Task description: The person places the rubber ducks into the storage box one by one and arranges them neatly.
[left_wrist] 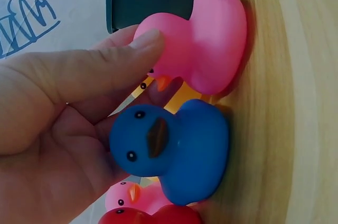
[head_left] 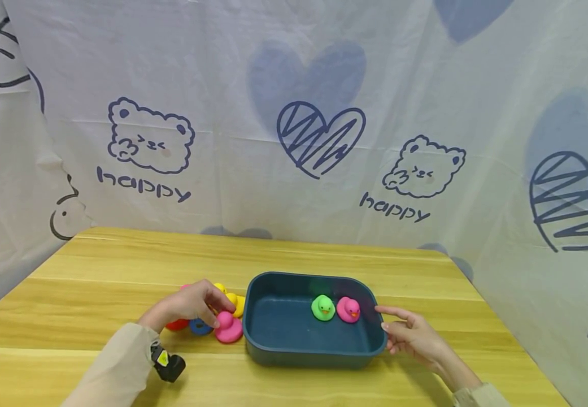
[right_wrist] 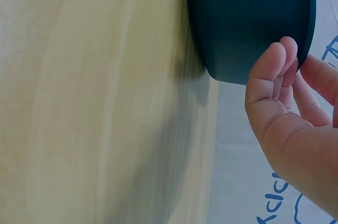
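My left hand (head_left: 192,305) pinches the head of a pink rubber duck (left_wrist: 219,39) between thumb and fingers. That duck sits low by the left end of a dark teal bin (head_left: 314,359). Below the thumb in the left wrist view, a blue rubber duck (left_wrist: 198,150) stands close to the palm. My right hand (head_left: 416,339) is at the bin's right end, its relaxed fingertips touching the rim and outer wall. Inside the bin, a green duck (head_left: 323,308) and another pink duck (head_left: 348,310) stand side by side toward the right.
Yellow ducks (head_left: 238,305) and a red duck (head_left: 177,325) cluster around the left hand, partly hidden by it. Another pink duck (left_wrist: 138,195) shows behind the blue one. The wooden table (head_left: 121,257) ends at a printed white curtain (head_left: 232,124).
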`<state>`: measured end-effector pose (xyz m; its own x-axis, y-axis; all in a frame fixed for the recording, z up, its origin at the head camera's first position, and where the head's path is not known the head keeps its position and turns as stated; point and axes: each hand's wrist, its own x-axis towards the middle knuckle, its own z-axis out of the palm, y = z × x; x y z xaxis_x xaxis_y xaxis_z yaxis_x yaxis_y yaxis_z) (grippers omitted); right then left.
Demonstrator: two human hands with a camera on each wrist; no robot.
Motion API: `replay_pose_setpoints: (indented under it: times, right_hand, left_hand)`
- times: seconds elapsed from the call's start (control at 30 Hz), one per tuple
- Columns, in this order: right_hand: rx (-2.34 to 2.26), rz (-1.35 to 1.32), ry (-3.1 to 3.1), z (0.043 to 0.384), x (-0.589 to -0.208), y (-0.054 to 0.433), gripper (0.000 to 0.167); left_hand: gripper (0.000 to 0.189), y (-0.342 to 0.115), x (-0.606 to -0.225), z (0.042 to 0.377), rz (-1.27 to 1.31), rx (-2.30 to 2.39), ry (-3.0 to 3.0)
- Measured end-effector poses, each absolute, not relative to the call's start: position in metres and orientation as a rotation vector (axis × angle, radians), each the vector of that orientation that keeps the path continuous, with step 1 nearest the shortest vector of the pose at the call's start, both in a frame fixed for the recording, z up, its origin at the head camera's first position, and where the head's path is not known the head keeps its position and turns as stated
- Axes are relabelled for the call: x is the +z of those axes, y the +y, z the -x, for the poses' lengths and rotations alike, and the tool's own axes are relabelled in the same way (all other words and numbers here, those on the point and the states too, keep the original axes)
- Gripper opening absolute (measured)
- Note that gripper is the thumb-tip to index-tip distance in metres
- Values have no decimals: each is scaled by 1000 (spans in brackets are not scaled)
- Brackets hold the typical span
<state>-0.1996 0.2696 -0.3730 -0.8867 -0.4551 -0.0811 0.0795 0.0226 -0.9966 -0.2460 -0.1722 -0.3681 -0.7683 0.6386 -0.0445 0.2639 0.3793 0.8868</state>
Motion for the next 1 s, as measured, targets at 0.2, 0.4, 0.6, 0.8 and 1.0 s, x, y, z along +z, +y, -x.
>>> replay_pose_setpoints:
  times: [0.2, 0.4, 0.6, 0.8, 1.0]
  right_hand:
    - [-1915, 384, 1943, 199, -374, 270, 46]
    - [-1913, 379, 1944, 199, -373, 270, 48]
    - [-1931, 396, 1920, 199, -373, 270, 46]
    - [-1925, 377, 1937, 199, -374, 270, 48]
    - [-1928, 373, 1941, 199, -374, 270, 47]
  left_hand:
    - [28, -172, -366, 246, -820, 1325, 2275]
    - [29, -171, -357, 243, -806, 1260, 2381]
    - [31, -168, -347, 239, -773, 1244, 2442]
    - [24, -166, -339, 237, -774, 1230, 2476]
    - [22, -165, -333, 234, -778, 1241, 2497]
